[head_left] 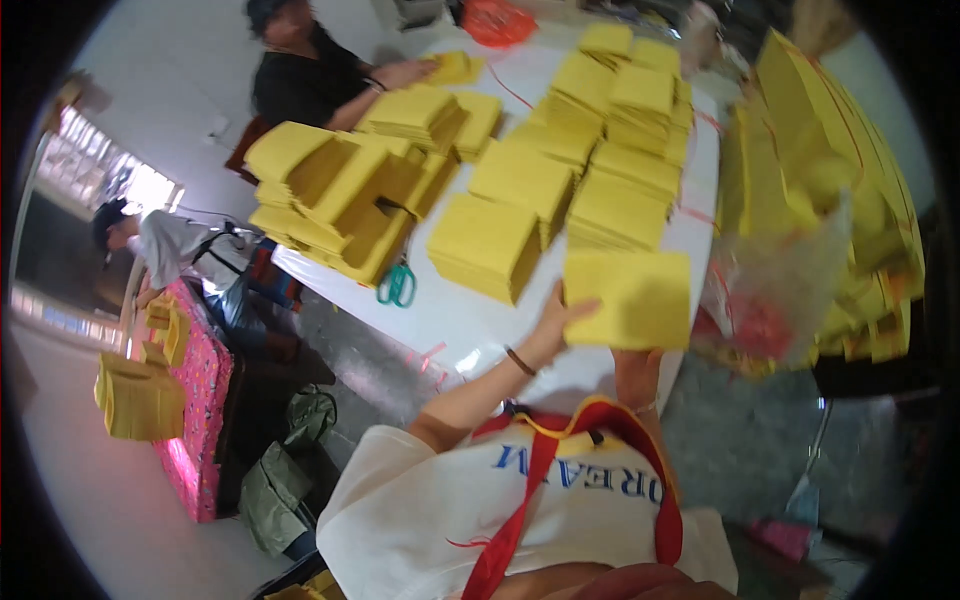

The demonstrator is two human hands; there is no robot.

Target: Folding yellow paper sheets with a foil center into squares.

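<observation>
A yellow rectangular sheet [630,298] is held level above the near edge of the white table [480,335]. My left hand [566,322] is closed on its left side, with the thumb lying on top. My right hand [637,368] reaches under the near edge of the sheet, which hides its fingers. Just beyond the sheet stand tall stacks of similar yellow pieces [620,208], and another stack [485,240] is to their left. Green-handled scissors [397,285] lie at the table's left edge.
Folded yellow pieces [350,200] are heaped on the left. Large yellow bundles [815,190] and a clear plastic bag [775,290] stand to the right. A person in black [310,75] handles yellow pieces across the table; another person [195,255] is by a pink-covered table [205,400].
</observation>
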